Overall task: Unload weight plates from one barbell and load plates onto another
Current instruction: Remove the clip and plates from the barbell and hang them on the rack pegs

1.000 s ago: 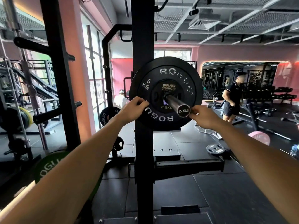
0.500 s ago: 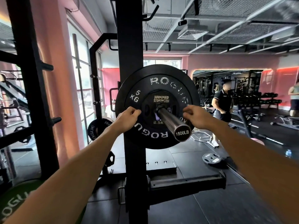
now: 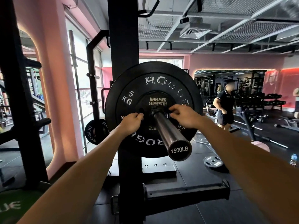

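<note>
A steel barbell sleeve [image 3: 169,133] marked 1500LB points at me from the rack. On it sits a small black Hammer Strength 2.5 kg plate [image 3: 157,101] in front of a larger black Rogue 5 kg plate [image 3: 129,88]. My left hand [image 3: 131,121] grips the small plate's left side, fingers curled into a grip hole. On the right side of that plate, beside the sleeve, my right hand [image 3: 182,115] curls its fingers round the edge.
The black rack upright [image 3: 123,38] stands behind the plates, with a safety arm [image 3: 186,194] low in front. A Rogue plate [image 3: 95,131] hangs on a storage peg at left. A loose plate [image 3: 212,162] and a water bottle [image 3: 293,159] lie on the floor; a person [image 3: 224,105] stands at right.
Both hands moved inward from the rim of the 5 kg plate to the small 2.5 kg plate near the sleeve. The view has come closer to the plates.
</note>
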Tool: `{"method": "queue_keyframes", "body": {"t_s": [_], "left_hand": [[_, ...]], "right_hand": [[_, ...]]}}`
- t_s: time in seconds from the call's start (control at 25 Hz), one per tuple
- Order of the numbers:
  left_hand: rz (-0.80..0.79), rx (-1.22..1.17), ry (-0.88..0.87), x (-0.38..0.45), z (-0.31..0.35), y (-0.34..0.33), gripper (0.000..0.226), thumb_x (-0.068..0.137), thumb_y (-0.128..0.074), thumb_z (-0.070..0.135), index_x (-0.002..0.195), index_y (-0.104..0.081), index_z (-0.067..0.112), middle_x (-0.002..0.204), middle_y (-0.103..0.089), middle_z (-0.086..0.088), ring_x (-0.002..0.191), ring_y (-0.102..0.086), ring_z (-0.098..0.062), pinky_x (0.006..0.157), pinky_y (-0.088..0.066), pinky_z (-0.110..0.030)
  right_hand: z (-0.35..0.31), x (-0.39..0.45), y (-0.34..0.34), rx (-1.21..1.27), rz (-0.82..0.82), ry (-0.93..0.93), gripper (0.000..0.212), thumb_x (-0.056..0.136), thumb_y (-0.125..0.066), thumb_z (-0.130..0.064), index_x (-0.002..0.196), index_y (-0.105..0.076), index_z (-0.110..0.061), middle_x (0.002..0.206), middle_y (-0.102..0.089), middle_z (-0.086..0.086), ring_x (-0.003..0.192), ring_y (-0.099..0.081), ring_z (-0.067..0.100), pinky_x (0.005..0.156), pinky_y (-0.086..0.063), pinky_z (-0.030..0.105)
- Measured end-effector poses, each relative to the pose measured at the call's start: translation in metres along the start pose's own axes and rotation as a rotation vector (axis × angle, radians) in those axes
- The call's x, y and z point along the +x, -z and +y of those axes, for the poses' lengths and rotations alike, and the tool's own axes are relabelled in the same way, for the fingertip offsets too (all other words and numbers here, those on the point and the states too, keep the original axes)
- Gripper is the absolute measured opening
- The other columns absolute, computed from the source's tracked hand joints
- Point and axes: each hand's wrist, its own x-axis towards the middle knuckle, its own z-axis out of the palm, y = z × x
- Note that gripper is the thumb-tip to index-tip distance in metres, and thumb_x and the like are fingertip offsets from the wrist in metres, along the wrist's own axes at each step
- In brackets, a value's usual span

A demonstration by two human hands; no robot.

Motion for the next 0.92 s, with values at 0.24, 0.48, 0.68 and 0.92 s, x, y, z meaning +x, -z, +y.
{"method": "queue_keyframes", "body": {"t_s": [0.24, 0.48, 0.68, 0.92], "left_hand": [[0.003, -0.152, 0.034, 0.012, 0.009, -0.028, 0.043, 0.102, -0.042, 0.035, 0.1, -0.067, 0.0, 0.1, -0.071, -0.015, 0.093, -0.069, -0.028, 0.081, -0.055, -0.04], [0.053, -0.251, 0.054, 0.019, 0.008, -0.03, 0.035, 0.101, -0.047, 0.029, 0.095, -0.065, 0.0, 0.105, -0.069, -0.019, 0.099, -0.068, -0.029, 0.083, -0.056, -0.041], [0.065, -0.242, 0.049, 0.024, 0.007, -0.029, 0.037, 0.1, -0.049, 0.031, 0.095, -0.067, -0.001, 0.101, -0.071, -0.019, 0.097, -0.068, -0.032, 0.087, -0.057, -0.044], [0.078, -0.207, 0.024, 0.031, 0.006, -0.027, 0.038, 0.095, -0.052, 0.038, 0.085, -0.069, 0.005, 0.092, -0.072, -0.016, 0.091, -0.069, -0.032, 0.089, -0.054, -0.048]], "right_hand": [[0.008, 0.011, -0.018, 0.022, 0.004, 0.009, 0.046, 0.091, -0.047, -0.005, 0.136, -0.052, -0.016, 0.123, -0.065, 0.011, 0.117, -0.058, 0.028, 0.1, -0.044, 0.031], [0.014, 0.013, -0.026, 0.079, 0.062, -0.024, 0.05, 0.079, -0.051, -0.002, 0.122, -0.059, -0.025, 0.108, -0.071, 0.002, 0.108, -0.062, 0.025, 0.094, -0.049, 0.039], [0.012, 0.012, -0.03, 0.11, 0.06, -0.065, 0.05, 0.074, -0.046, -0.007, 0.117, -0.059, -0.029, 0.101, -0.072, -0.001, 0.106, -0.062, 0.025, 0.093, -0.05, 0.043], [0.012, 0.006, -0.036, 0.215, 0.06, -0.112, 0.053, 0.064, -0.045, -0.029, 0.115, -0.057, -0.034, 0.099, -0.068, 0.007, 0.098, -0.064, 0.031, 0.093, -0.049, 0.044]]}}
